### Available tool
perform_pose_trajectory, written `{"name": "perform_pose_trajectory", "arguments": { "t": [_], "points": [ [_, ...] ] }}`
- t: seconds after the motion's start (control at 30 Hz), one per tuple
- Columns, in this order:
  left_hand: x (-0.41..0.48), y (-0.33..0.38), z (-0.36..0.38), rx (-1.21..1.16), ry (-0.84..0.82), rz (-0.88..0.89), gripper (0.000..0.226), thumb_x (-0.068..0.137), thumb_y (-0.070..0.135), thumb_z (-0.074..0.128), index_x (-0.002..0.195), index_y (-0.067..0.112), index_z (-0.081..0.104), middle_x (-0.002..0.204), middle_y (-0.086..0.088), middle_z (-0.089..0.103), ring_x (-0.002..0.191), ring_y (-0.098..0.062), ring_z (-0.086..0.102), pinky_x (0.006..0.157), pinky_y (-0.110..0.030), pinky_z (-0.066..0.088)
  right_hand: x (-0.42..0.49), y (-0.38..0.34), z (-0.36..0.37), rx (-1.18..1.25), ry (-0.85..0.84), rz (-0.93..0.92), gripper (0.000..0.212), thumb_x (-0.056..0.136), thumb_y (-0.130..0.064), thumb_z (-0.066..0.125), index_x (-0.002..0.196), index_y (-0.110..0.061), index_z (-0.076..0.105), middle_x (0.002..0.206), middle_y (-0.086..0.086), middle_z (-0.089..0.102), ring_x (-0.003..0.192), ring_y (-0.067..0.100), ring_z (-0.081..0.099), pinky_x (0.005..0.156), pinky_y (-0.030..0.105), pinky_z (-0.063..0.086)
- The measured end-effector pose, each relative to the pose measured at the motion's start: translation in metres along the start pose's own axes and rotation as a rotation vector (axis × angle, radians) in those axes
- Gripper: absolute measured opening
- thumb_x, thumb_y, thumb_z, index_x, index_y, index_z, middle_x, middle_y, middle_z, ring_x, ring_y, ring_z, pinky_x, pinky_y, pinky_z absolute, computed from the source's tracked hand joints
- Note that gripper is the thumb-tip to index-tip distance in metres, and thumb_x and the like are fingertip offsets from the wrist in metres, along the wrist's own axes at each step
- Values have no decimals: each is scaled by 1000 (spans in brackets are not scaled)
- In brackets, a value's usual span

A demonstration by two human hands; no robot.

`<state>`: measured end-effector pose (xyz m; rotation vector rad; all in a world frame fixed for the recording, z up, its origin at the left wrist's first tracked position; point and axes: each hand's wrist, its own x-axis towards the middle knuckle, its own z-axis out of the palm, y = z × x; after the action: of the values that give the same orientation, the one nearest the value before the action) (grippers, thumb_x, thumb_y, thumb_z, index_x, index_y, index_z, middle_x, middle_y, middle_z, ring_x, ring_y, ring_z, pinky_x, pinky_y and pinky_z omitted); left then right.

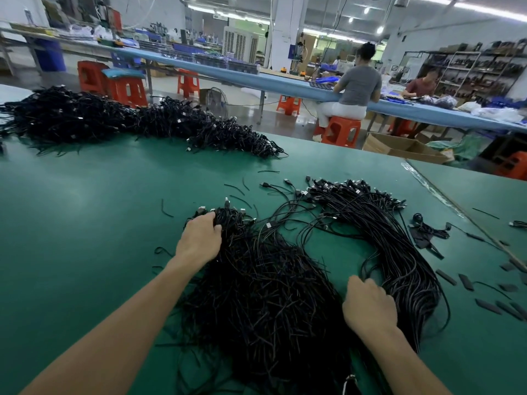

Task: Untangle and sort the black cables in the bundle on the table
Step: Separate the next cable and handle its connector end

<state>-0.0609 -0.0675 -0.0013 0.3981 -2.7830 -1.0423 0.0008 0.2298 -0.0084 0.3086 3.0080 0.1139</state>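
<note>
Bundle (265, 295): is heaped on the green table (85, 223), at 6 o'clock.
Left hand (199, 240): is clenched round its 11 o'clock end.
Right hand (369, 305): fingers are buried in cables; grip cannot be told.
Cardboard box (405, 149): at 2 o'clock; contents hidden.

A tangled heap of thin black cables (265, 295) sprawls between the two hands. Its far, plug-tipped end is bunched under the curled fingers of the left hand (199, 238). Just right of the right hand (370, 305), a combed sheaf of black cables (405, 260) curves away, with its plugs lined up at the far end. A few loose cables (288, 215) cross between the two.
</note>
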Motion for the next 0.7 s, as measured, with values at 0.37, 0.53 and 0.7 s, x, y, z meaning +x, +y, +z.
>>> {"name": "perform_pose_trajectory", "arguments": {
  "t": [0.37,0.53,0.7],
  "points": [
    [-14,-6,18,100,112,53,52,101,38,43,149,18,39,150,-2,34,135,-25,30,110,-47,25,18,-5,-7,-50,-77,92,30,90,-4,52,120,-5,54,118,11,60,105,29,61,72,33,43],
    [-27,4,18,48,264,329,25,95,24,59,119,20,67,123,1,58,118,-22,49,100,-39,39,27,-1,-16,240,-81,145,15,96,-14,46,84,-6,50,91,9,53,85,29,55,72,33,42],
    [-45,28,24,-94,94,568,15,97,21,58,106,21,69,100,11,67,96,-8,56,95,-30,47,27,3,-35,429,172,43,41,106,-26,33,68,-11,43,81,9,50,84,31,52,73,38,41]
  ]
}}
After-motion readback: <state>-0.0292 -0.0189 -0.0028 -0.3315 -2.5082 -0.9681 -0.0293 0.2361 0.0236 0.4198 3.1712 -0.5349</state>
